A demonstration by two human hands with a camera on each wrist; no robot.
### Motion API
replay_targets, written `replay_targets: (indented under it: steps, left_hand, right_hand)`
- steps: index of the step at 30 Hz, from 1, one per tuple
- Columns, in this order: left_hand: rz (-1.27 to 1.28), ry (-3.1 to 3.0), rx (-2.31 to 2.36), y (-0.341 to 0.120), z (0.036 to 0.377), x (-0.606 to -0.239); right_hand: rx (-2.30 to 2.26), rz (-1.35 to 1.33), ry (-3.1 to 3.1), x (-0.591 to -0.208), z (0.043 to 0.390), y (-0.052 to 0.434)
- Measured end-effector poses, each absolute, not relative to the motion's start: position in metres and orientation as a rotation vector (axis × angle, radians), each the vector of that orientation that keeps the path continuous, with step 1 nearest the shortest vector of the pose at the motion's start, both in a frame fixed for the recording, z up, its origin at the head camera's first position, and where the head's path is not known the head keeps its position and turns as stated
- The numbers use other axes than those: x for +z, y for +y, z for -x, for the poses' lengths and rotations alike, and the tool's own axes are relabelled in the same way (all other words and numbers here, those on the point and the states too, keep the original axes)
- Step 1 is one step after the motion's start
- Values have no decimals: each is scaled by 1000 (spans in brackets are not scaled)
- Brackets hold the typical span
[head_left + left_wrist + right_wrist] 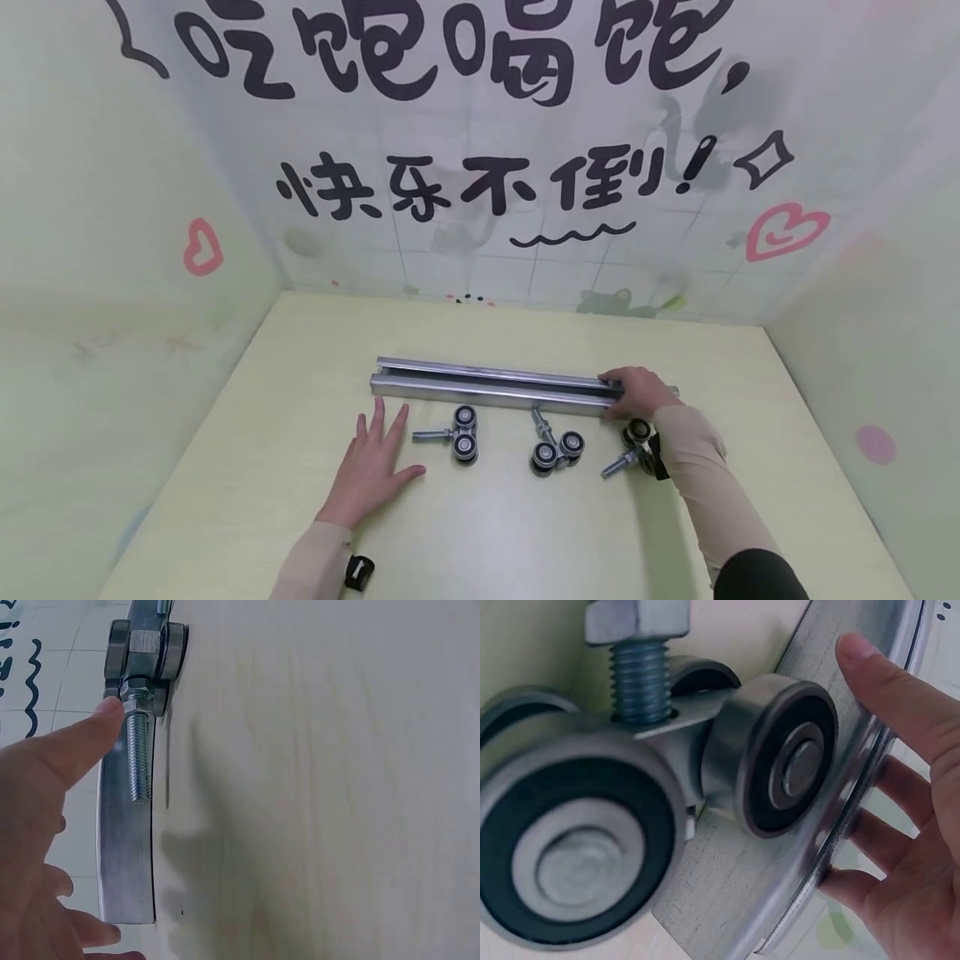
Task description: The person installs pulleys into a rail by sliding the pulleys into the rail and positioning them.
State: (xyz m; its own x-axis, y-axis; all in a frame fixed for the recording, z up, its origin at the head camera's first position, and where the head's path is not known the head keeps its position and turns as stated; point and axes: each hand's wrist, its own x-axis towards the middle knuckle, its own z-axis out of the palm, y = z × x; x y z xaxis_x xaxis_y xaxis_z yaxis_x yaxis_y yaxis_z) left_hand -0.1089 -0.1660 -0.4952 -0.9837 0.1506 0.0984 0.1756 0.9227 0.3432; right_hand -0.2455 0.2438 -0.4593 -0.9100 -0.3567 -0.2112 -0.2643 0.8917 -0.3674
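A silver metal channel rail (480,389) with an open slot along its top lies across the table. Near its right end my right hand (637,392) grips it, thumb on the near side and fingers on the far side, as the right wrist view also shows. My left hand (371,471) is spread flat just in front of the rail's left end. Beside it lies a roller trolley (465,433) with black-and-silver wheels and a threaded bolt pointing left. A second roller trolley (546,454) lies in the middle. Partly hidden by the right wrist is a third roller trolley (637,433).
The pale wooden table (525,533) ends at a printed back wall (465,275) with large dark characters. Similar sheets stand on the left and right. A black strap (358,571) sits on the left wrist, and dark material (759,575) covers the right upper sleeve.
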Motion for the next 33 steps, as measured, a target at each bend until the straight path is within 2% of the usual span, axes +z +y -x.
replay_targets:
  steps: [7,14,33]
  left_hand:
    - [190,-3017,-620,-164,128,-493]
    - [269,-3014,-640,-158,136,-492]
    - [345,-2908,-798,-145,134,-506]
  right_hand:
    - [-511,422,2789,-458,250,237]
    - [-536,385,2790,-459,248,241]
    - [-608,334,2757,-456,246,237]
